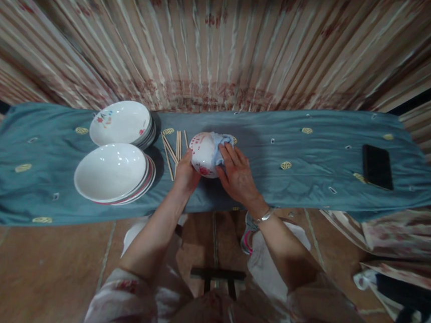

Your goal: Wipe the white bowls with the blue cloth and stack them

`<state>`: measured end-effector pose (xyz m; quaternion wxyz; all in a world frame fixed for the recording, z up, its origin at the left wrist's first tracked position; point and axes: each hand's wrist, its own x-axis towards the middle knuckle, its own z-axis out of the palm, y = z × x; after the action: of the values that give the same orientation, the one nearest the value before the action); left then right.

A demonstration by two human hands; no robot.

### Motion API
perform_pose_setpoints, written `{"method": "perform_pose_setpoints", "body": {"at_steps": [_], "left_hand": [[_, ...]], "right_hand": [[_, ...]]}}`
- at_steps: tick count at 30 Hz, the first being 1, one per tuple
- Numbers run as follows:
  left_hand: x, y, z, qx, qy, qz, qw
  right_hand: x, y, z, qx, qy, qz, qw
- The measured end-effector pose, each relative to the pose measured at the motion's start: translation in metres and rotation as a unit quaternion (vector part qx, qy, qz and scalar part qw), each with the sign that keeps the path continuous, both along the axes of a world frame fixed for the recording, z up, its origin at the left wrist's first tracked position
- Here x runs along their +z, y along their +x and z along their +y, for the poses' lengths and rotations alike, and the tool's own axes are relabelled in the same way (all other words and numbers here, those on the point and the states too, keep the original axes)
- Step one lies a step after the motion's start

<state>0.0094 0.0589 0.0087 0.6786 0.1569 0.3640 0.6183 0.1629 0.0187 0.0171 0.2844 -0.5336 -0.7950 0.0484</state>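
Note:
A white bowl (202,153) with red flower decoration is held over the middle of the table, its outer side facing up toward me. My left hand (187,175) grips the bowl's left lower edge, thumb on the outside. With my right hand (238,172) I press a crumpled light-blue cloth (217,147) against the bowl's right side. The fingers are bent over the cloth. Several wooden chopsticks (178,145) lie loosely just left of the bowl. Part of the bowl is hidden under the cloth and fingers.
Stacked deep white bowls (111,172) stand at the near left, with stacked flowered plates (120,123) behind them. A black phone (377,166) lies at the right end of the teal tablecloth (313,160). A pleated curtain (225,47) hangs along the far edge.

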Motion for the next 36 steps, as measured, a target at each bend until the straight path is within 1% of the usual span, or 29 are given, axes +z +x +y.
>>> {"method": "perform_pose_setpoints", "body": {"at_steps": [4, 10, 18, 27, 36], "left_hand": [[0.003, 0.001, -0.001, 0.003, -0.009, -0.004, 1.000], [0.009, 0.002, -0.003, 0.014, -0.026, -0.003, 1.000], [0.006, 0.002, -0.001, 0.017, -0.015, 0.008, 1.000], [0.000, 0.000, 0.000, 0.026, 0.005, 0.048, 0.998], [0.008, 0.004, -0.001, 0.030, 0.008, 0.055, 0.998]], "right_hand": [[0.002, -0.006, -0.001, -0.033, -0.006, -0.017, 0.999], [0.004, -0.005, -0.004, -0.047, 0.009, -0.011, 0.999], [0.006, 0.002, -0.009, -0.019, 0.031, 0.031, 0.999], [0.012, 0.002, -0.014, 0.018, 0.021, 0.077, 0.997], [0.010, 0.002, -0.014, 0.034, 0.020, 0.080, 0.996]]}}
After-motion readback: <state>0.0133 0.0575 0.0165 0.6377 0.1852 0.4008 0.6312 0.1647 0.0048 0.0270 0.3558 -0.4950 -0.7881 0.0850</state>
